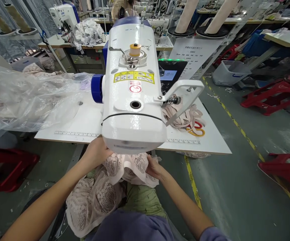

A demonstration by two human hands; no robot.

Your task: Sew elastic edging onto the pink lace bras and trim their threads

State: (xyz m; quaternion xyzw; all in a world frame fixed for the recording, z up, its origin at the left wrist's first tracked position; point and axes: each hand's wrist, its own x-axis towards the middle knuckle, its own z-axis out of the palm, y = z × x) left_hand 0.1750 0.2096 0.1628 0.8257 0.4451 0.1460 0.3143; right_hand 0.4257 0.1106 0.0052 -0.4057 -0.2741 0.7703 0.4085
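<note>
Pale pink lace garment (124, 169), crumpled

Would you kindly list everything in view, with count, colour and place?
machine: 1, white and blue, centre of table
table: 1, white, under machine
lace: 1 piece, pale pink, below machine head, hanging to lap
straps: 1 pile, beige, right of machine
scissors: 1, red and yellow handles, under straps
plastic: 1 sheet, clear, table's left end
screen: 1, dark, behind machine
stools: about 4, red, floor left and right
bin: 1, grey, floor far right
left hand: 1, on lace, fingers hidden by machine
right hand: 1, gripping lace's right edge
</note>
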